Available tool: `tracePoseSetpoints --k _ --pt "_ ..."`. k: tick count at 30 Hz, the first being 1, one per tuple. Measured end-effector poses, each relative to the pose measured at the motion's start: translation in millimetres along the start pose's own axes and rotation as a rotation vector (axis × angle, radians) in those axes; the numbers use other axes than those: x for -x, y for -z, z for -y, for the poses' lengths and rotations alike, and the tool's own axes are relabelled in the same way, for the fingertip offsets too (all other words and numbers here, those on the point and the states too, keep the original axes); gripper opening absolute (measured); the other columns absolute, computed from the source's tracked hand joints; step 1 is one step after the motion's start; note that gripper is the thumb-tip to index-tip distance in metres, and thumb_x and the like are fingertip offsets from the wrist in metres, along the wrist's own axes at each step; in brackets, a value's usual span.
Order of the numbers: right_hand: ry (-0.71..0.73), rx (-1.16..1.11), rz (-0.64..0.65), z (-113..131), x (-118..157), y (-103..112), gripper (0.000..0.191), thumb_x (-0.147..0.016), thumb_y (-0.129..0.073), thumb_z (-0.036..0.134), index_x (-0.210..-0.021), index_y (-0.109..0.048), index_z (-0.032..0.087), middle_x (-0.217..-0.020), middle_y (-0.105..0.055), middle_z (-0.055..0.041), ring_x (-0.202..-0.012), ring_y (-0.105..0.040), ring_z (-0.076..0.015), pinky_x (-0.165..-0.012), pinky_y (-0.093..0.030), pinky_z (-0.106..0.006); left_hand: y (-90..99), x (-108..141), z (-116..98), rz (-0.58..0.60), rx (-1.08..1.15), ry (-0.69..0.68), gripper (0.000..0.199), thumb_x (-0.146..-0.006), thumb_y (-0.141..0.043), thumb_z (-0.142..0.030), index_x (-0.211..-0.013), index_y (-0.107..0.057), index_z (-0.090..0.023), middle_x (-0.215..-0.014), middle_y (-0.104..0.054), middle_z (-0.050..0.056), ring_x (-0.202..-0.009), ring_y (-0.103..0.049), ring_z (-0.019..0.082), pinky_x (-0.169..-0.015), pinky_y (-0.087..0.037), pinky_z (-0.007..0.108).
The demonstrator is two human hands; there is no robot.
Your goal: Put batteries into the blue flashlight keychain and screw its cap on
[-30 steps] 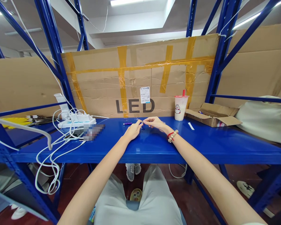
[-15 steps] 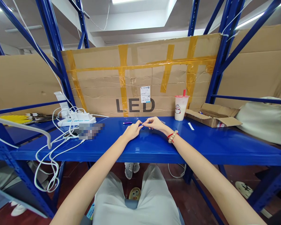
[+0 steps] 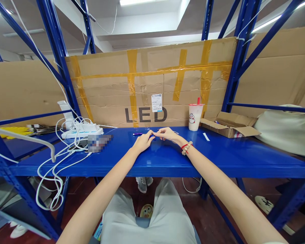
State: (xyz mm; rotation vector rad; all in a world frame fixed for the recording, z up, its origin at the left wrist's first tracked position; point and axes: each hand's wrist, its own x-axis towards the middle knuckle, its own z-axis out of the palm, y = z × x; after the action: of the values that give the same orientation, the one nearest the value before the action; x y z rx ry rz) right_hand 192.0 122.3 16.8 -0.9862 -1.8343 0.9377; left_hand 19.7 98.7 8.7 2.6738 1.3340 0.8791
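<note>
Two hands meet over a small piece on a blue desk

The left hand [image 3: 143, 140] and right hand [image 3: 167, 134] come together above the desk [image 3: 165, 156], fingertips touching or nearly so. Between them is a small piece [image 3: 154, 136], dark blue where it shows and mostly covered by the fingers. The right hand's thumb and index finger are drawn close together at it; the left hand's fingers are bent toward the same spot. How far either hand's fingers are open, and how firmly each grips the piece, cannot be told at this size.

A thin purple stick [image 3: 137, 134] lies on the desk just beside the left hand, its inner end hidden by that hand. The tip of another thin thing [image 3: 176, 132] shows behind the right hand. A beaded bracelet [image 3: 187, 148] with a red cord circles the right wrist.

To the right stand a lidded cup [image 3: 195, 117] with a red straw and an open box [image 3: 230, 126]; a white strip [image 3: 206, 137] lies in front of them. A pale bag [image 3: 286, 130] is farther right. On the left, white cables [image 3: 56, 176] run from a power strip [image 3: 82, 130] and hang over the desk's front edge. Taped cardboard [image 3: 112, 91] marked "LED" stands upright behind the desk.
</note>
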Motion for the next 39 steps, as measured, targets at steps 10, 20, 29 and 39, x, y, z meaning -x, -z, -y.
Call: tracePoseSetpoints --k 10,20,29,39 --pt "-0.009 -0.003 0.007 -2.4 -0.8 0.9 0.041 -0.057 -0.069 0.052 -0.073 -0.065 0.014 -0.057 -0.053 0.0012 -0.051 -0.045 -0.0065 -0.044 -0.032 -0.018 -1.2 -2.5 1.3 -0.055 0.030 0.032 0.024 -0.088 -0.034 -0.035 -0.105 -0.049 -0.025 -0.081 -0.065 0.002 -0.079 -0.062 0.020 -0.070 -0.045 0.028" --pt "-0.022 -0.045 0.067 -3.3 -1.7 -1.4 0.042 -0.066 -0.062 0.056 -0.076 -0.059 0.016 -0.073 -0.055 -0.0002 -0.050 -0.047 -0.0044 -0.042 -0.033 -0.015 -2.4 -6.0 5.1 -0.055 0.075 0.023 0.025 -0.089 -0.034 -0.034 -0.108 -0.047 -0.024 -0.092 -0.066 0.002 -0.090 -0.061 0.019 -0.078 -0.044 0.031" --pt "-0.129 -0.143 0.082 -1.2 -3.7 1.6 0.033 -0.068 -0.064 0.048 -0.077 -0.063 0.017 -0.079 -0.060 -0.0019 -0.050 -0.047 -0.0050 -0.044 -0.035 -0.017 -2.7 -5.7 4.2 -0.091 0.192 -0.012 0.026 -0.087 -0.040 -0.032 -0.112 -0.043 -0.026 -0.101 -0.065 0.002 -0.098 -0.060 0.020 -0.084 -0.044 0.032" --pt "-0.166 -0.180 0.115 -8.9 -3.4 6.9 0.035 -0.062 -0.069 0.047 -0.078 -0.063 0.016 -0.062 -0.053 0.0020 -0.052 -0.044 -0.0048 -0.045 -0.032 -0.016 -3.8 -3.2 3.4 -0.122 0.268 -0.124 0.025 -0.086 -0.042 -0.028 -0.110 -0.046 -0.025 -0.103 -0.065 0.003 -0.098 -0.060 0.019 -0.084 -0.045 0.030"
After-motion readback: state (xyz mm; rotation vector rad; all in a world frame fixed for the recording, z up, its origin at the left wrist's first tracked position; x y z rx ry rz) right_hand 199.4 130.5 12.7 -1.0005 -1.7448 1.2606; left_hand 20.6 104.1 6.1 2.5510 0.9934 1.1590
